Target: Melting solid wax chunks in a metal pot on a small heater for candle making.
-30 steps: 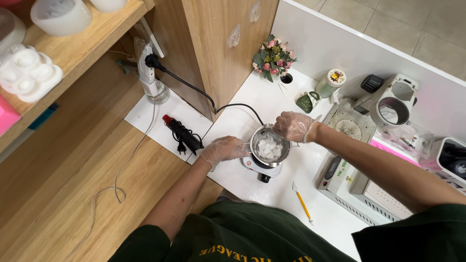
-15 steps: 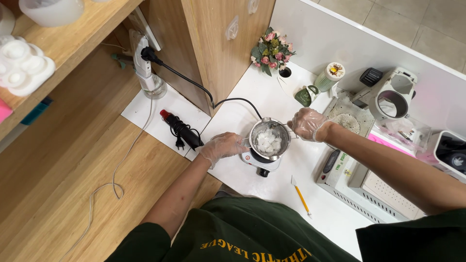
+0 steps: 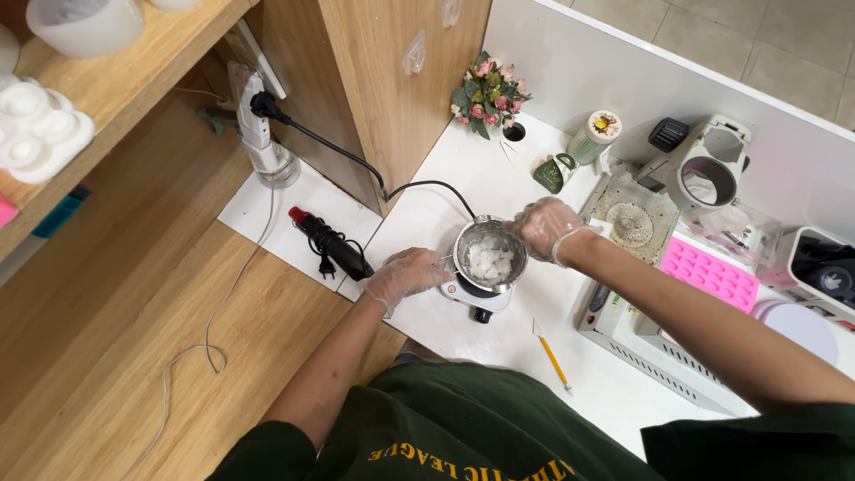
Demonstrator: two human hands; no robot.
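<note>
On the white worktop [image 3: 499, 191] a round steel pot of white waxy chunks [image 3: 490, 256] sits on a small white hotplate [image 3: 478, 297], the gloved left hand [image 3: 408, 275] seemingly closed on its handle, the gloved right hand [image 3: 545, 228] cupping its far rim, fingers curled.

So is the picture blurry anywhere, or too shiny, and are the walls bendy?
Head view: bright, even light with only soft shadows. The metal pot with white chunks looks sharp, its rim glinting a little. The gloved left hand and right hand show no blur. The white counter is very pale but not washed out. Straight edges lean outward near the frame's edges, a wide-lens effect.
</note>
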